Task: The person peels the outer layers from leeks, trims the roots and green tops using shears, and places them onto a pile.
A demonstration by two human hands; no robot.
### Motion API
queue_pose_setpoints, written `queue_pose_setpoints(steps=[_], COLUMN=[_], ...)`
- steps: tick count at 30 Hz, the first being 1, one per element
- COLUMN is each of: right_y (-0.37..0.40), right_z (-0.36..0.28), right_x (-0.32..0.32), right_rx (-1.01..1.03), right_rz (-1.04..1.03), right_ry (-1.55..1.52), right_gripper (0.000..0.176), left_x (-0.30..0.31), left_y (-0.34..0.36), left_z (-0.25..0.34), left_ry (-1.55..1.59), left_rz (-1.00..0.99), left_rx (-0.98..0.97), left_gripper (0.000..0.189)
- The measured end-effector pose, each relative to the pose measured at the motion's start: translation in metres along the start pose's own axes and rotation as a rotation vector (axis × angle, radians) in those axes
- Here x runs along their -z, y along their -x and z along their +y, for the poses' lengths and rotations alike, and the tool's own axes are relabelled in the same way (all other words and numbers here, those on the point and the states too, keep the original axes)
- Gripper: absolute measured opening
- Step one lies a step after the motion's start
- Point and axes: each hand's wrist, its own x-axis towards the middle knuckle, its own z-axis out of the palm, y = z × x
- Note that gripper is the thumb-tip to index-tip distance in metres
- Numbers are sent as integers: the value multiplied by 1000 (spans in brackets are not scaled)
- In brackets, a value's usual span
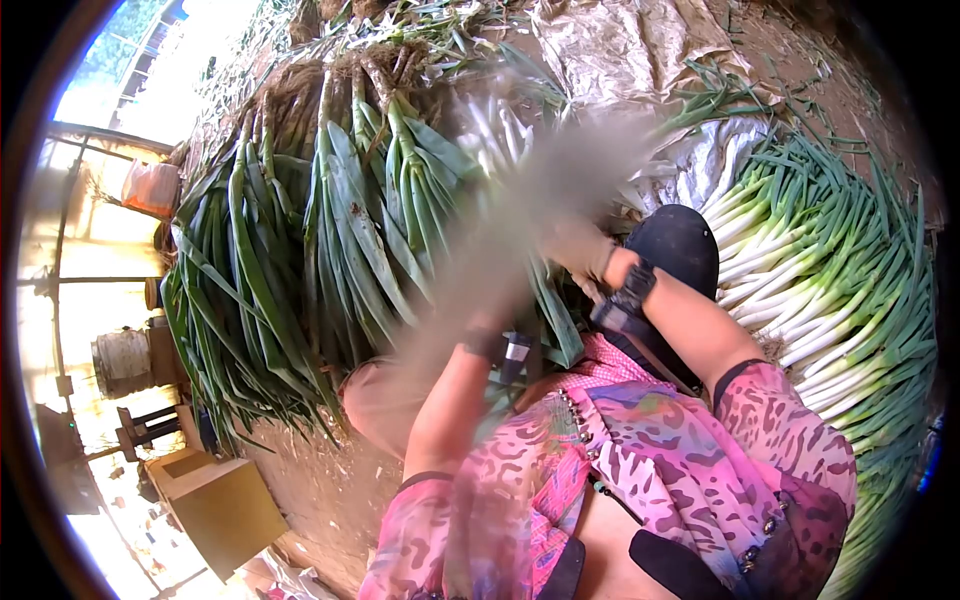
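Observation:
My left hand (487, 325) is smeared by motion, with a dark band and small device at its wrist. My right hand (580, 250), also blurred, is in front of my dark-covered knee (680, 245); a black strap (636, 285) circles that wrist. A long grey-brown streak (560, 190) runs across both hands toward the upper right; what it is cannot be made out. The fingers of both hands are lost in the blur. Close to my left hand lie untrimmed leeks (350, 230) with long green leaves and soil-brown roots.
Cleaned leeks (790, 270) with white stalks are spread along the right side. Several white stalks (495, 130) lie beyond my hands. A crumpled pale sheet (620, 50) covers ground at the top. A cardboard box (220, 505) and a bucket (123, 362) stand left.

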Motion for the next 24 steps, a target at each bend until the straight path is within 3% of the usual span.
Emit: queue_pose_setpoints(steps=[2,4,6,8,9,10,12,14,17,19,20,21,22,24], right_y=[-29,-66,-76,-82,-85,-88,-90,-77,-20,28,42,55,61,53], right_z=[9,-43,-45,-35,-29,-25,-19,-30,-22,-40,-45,-47,-47,-47], right_x=[0,63,76,80,82,80,73,74,52,79,92,102,108,110], right_rx=[-12,-495,-148,64,168,105,-51,-264,-104,-17,-154,-294,-433,-525], right_rz=[-58,-363,-312,-241,-198,-213,-236,-236,-34,-27,-160,-292,-422,-277], right_ry=[50,-165,138,201,238,114,-73,-135,-397,-524,-549,-571,-590,-731], right_gripper=[35,32,30,29,29,31,34,39,41,40,38,36,33,41], left_x=[4,3,4,5,6,9,19,33,46,49,51,44,38,26], left_y=[1,3,7,11,9,6,8,-7,-18,-17,-17,-21,-21,-15], left_z=[9,12,7,7,5,7,11,26,24,28,30,34,31,18], left_ry=[123,265,250,159,335,513,531,759,936,817,758,1035,1017,976], left_rz=[-39,-39,-50,-46,21,107,16,73,80,-15,-56,56,47,29], left_rx=[49,53,213,306,405,495,467,589,639,547,499,684,662,620], left_gripper=[60,60,61,62,62,62,62,60,58,57,56,56,56,56])
